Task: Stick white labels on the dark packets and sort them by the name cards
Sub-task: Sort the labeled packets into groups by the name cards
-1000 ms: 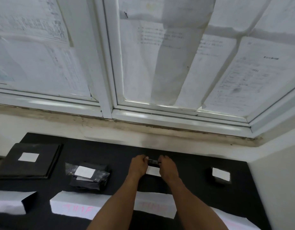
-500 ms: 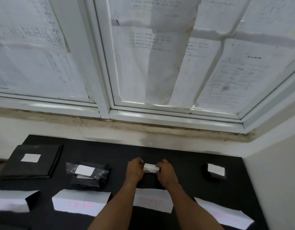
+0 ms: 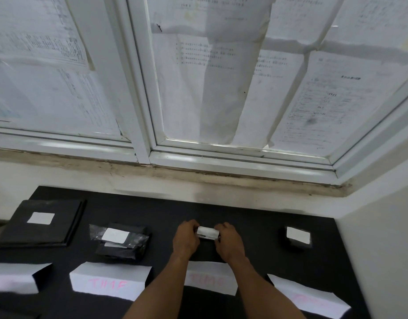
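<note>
Packet [image 3: 207,233], dark with white label on top, held between both hands above the black worktop [image 3: 244,217], behind the third name card [image 3: 210,280]. Left hand [image 3: 185,239] fingers and right hand [image 3: 228,241] fingers closed on its ends.

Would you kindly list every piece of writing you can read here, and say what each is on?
"T111F", roughly, in faint pink: second name card from the left.
Pink letters, too blurred to read: card under the forearms.
Pink letters, too faint: rightmost card.
No writing visible: leftmost card.
Printed text, too small to read: papers on the window.
Blank, as far as shown: white labels on the packets.
</note>
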Available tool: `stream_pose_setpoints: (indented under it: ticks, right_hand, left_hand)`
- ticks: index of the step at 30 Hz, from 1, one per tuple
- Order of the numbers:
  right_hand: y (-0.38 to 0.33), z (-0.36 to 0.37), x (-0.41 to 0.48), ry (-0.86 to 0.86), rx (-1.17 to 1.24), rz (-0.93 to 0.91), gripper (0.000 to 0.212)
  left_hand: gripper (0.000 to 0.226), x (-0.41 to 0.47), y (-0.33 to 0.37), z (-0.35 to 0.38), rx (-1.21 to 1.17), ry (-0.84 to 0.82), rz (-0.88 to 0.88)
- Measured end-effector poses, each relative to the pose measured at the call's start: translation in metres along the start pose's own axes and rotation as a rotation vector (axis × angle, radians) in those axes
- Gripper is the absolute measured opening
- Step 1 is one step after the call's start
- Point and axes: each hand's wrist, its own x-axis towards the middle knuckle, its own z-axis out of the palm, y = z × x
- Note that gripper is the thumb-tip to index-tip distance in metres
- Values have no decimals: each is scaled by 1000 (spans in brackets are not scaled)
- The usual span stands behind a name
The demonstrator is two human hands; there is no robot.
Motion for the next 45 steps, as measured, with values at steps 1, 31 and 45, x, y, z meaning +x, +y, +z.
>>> stream_pose_setpoints:
  ticks: [1,31,45]
  right_hand:
    - [0,0,-1,4,12,-2,29]
    - [-9,-5,1,-76,-14,16,25]
    - [-6,0,6,-34,-49,28,35]
  left_hand:
    - [24,0,0,0,-14,-4,6]
    - [16,5,-5,-9,-56,-67,6]
    - [39,8,-6,-7,-4,-72,35]
